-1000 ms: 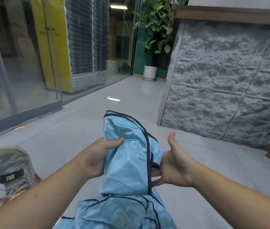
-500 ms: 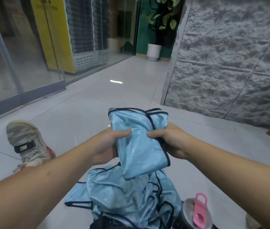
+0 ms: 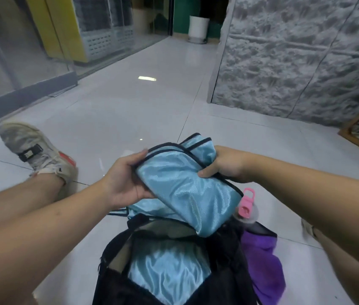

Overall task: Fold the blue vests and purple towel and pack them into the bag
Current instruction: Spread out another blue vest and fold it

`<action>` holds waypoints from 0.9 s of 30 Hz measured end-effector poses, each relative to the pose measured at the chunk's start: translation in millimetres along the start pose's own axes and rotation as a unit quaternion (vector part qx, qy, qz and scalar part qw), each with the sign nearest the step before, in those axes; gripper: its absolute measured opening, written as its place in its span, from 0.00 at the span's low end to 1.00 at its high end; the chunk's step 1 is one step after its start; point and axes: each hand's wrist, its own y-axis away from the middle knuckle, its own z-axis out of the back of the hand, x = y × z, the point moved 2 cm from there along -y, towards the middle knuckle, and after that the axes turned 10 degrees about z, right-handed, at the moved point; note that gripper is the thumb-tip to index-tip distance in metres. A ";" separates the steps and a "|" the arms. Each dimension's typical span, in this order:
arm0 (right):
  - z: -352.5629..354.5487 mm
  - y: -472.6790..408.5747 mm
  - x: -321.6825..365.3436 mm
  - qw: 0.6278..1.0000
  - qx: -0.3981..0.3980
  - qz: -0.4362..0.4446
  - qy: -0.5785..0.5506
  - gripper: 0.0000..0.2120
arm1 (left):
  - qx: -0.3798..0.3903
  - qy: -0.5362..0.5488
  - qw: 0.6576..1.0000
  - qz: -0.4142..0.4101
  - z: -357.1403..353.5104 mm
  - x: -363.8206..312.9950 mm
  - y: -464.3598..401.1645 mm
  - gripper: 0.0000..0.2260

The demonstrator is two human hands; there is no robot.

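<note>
- Head view: left hand (image 3: 125, 179) & right hand (image 3: 226, 165) both grip a folded shiny light-blue vest w/ dark trim (image 3: 187, 186), one at each side, held tilted just above the open black fabric bag (image 3: 224, 260) on the white tiled floor (image 3: 130, 111).
- Another shiny blue vest (image 3: 165, 274) lies inside the bag; more blue fabric (image 3: 145, 209) behind it.
- Purple towel (image 3: 262, 263) hangs at bag's right side, next to a bottle w/ pink cap (image 3: 247, 205).
- Worn white sneaker (image 3: 35, 150) at left.
</note>
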 end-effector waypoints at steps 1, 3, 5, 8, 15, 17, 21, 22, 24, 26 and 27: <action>-3.6 5.4 -3.6 0.999 -0.001 -0.001 0.032 0.18 | 0.009 -0.005 1.000 0.022 5.4 7.2 4.1 0.26; -13.3 16.8 -11.8 0.995 0.001 -0.004 0.096 0.10 | 0.031 -0.030 0.997 0.060 17.3 22.8 12.0 0.31; -28.0 27.9 -19.7 0.987 0.017 -0.002 0.158 0.09 | 0.065 -0.100 0.989 0.084 26.8 38.0 19.4 0.33; -53.1 36.9 -25.9 0.959 0.059 0.005 0.276 0.13 | 0.058 -0.230 0.965 0.111 38.4 57.8 26.0 0.39; -110.8 25.7 -50.1 0.909 0.145 0.012 0.392 0.12 | -0.066 -0.496 0.861 0.095 28.6 94.2 38.4 0.23; -122.4 22.8 -53.2 0.891 0.148 0.014 0.429 0.03 | -0.118 -0.552 0.824 0.055 35.1 101.7 34.0 0.29; -150.8 20.3 -65.5 0.869 0.155 0.021 0.469 0.10 | -0.100 -0.631 0.768 0.052 54.6 118.4 18.0 0.29; -157.8 19.4 -71.6 0.871 0.162 0.023 0.463 0.14 | -0.097 -0.632 0.767 0.059 57.5 123.1 14.8 0.27; -165.1 14.6 -84.5 0.876 0.173 0.019 0.449 0.19 | -0.092 -0.624 0.772 0.079 60.7 131.5 5.4 0.27; -167.8 6.7 -97.4 0.876 0.182 0.001 0.447 0.23 | -0.092 -0.607 0.781 0.115 65.2 140.6 -8.7 0.32; -168.3 6.6 -101.9 0.874 0.181 -0.011 0.450 0.27 | -0.094 -0.608 0.777 0.133 65.7 145.1 -13.1 0.36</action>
